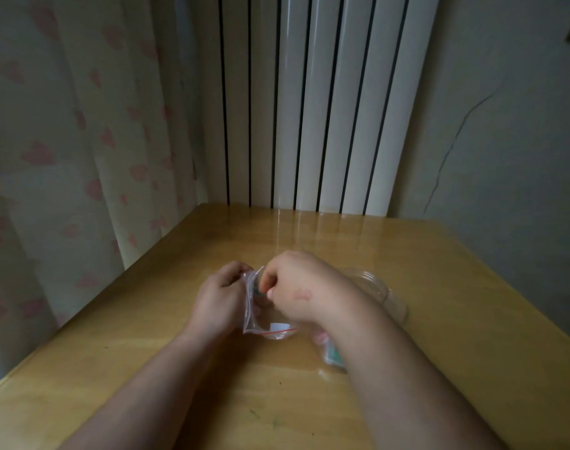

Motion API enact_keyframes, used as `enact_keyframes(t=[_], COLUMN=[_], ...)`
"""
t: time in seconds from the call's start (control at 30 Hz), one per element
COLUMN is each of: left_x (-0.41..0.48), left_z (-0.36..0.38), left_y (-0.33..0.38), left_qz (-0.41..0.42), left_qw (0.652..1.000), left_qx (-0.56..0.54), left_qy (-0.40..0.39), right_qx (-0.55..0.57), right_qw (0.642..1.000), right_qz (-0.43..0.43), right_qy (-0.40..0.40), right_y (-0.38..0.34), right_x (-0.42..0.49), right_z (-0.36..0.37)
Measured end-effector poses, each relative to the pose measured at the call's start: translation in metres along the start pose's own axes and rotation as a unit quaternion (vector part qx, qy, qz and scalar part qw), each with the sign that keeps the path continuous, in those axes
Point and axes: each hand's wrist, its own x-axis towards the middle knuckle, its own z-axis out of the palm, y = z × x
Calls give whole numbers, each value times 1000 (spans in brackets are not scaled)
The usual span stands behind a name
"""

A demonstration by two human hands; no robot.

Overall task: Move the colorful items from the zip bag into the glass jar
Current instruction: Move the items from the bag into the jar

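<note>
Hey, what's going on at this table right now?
A person is handling a clear zip bag at a wooden table. The left hand grips one side of the bag, and the right hand pinches it near its mouth, where a green item shows by the fingers. The jar stands to the right, partly hidden behind the right forearm.

There is one view, taken from the person's head, wide-angled, looking forward and down over the wooden table [439, 287]. The left hand [218, 297] and right hand [296, 287] sit close below the lens, reaching in from the bottom edge to the frame's middle. Farther off it faces the radiator [309, 108], with a curtain [66, 141] at left and a wall [504, 141] at right.
</note>
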Motion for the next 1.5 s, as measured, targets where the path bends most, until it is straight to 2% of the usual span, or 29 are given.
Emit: enact_keyframes(t=[0.07,0.2,0.3,0.4,0.5,0.63,0.7,0.87,0.97,1.2,1.37,1.5], left_x=[-1,-1,-3,-4,-4,-5,-6,-2,0,2,3,7], left_z=[0,-4,-4,-3,-3,-2,-1,-4,-5,-2,-3,-4], left_y=[0,3,5,6,6,6,6,4,2,-3,-2,-4], left_qz=[15,21,22,28,21,17,18,27,35,41,45,42], left_qw=[1000,999,999,998,998,997,997,997,997,995,996,997], left_qx=[16,37,50,56,57,72,75,74,70,85,82,69], left_qy=[9,6,-1,-1,-1,-5,-3,4,6,12,14,11], right_qx=[-22,-46,-85,-36,-63,-128,-130,-56,-50,-79,-64,-12], right_qw=[999,998,992,998,997,985,984,997,996,990,992,999], right_qz=[0,-8,-9,-22,-42,-18,-7,-4,-2,-92,-80,-43], right_qy=[-47,-44,-96,-40,-20,-113,-124,-61,-67,-65,-69,-5], right_y=[-4,-9,-12,-10,-4,-11,-14,-14,-20,-18,-17,-6], right_x=[3,8,15,11,9,23,24,12,9,-7,-13,-19], right_z=[10,28,47,56,60,65,59,37,21,26,11,-12])
